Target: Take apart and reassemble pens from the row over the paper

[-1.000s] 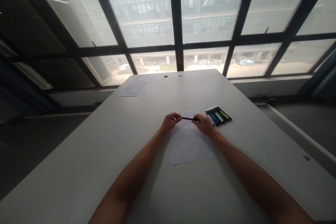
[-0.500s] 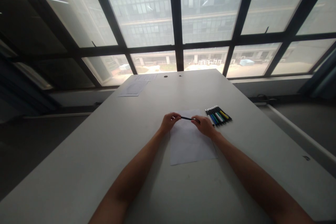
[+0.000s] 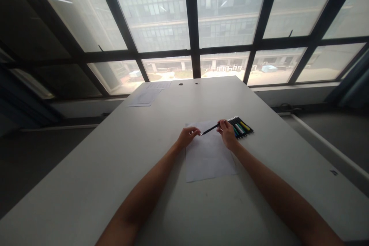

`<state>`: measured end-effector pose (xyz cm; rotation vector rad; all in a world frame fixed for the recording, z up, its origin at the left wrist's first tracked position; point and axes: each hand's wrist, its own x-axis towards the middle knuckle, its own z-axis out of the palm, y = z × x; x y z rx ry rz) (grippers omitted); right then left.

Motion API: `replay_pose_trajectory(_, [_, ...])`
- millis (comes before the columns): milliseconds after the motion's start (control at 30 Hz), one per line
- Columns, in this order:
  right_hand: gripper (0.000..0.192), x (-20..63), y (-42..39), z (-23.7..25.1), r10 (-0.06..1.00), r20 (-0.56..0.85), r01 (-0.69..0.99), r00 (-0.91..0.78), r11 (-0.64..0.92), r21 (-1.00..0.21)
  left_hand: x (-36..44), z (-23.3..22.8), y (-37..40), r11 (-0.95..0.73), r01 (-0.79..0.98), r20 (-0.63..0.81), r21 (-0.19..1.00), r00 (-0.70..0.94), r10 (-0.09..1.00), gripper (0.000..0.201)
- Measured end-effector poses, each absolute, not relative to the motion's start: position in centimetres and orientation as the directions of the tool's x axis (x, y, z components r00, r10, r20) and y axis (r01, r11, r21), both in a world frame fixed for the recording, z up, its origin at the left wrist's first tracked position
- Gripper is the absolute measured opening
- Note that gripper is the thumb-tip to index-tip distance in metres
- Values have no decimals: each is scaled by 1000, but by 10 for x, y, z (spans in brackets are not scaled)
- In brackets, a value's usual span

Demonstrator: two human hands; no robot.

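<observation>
The right hand (image 3: 227, 135) pinches one end of a slim black pen (image 3: 210, 129) held slanting just above the white sheet of paper (image 3: 209, 157), while the left hand (image 3: 187, 137), fingers curled together, meets its pale tip. This looks like uncapping or readying the pen. Beside the right hand lies a row of smooth coloured pens (image 3: 241, 127) on the matte pale-grey surface (image 3: 115, 169).

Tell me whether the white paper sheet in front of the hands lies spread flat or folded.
Spread flat: the white paper sheet lies as one open rectangle on the grey table, no fold or raised edge showing.
</observation>
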<state>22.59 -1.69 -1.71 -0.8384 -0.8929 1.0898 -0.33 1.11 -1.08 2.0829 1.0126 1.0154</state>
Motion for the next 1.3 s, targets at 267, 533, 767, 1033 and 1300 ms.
replay_pose_trajectory(267, [29, 238, -21, 0, 999, 46, -800, 13, 38, -599, -4, -19, 20, -465, 238, 394, 853, 291, 872, 55])
replay_pose_trajectory(533, [37, 250, -21, 1, 998, 44, -799, -52, -15, -602, -3, -18, 19, -465, 255, 388, 848, 300, 872, 56])
replay_pose_trajectory(767, [27, 244, -19, -2, 999, -39, -717, 21, -12, -697, -4, -19, 19, -492, 318, 403, 810, 306, 862, 51])
replay_pose_trajectory(1033, [68, 236, -24, -4, 997, 55, -552, 61, 80, -830, -4, -19, 21, -561, 608, 555, 562, 225, 801, 26])
replay_pose_trajectory(1300, [34, 232, -22, -10, 962, 175, -289, 209, 231, -929, -2, -25, 21, -618, 670, 455, 411, 436, 776, 34])
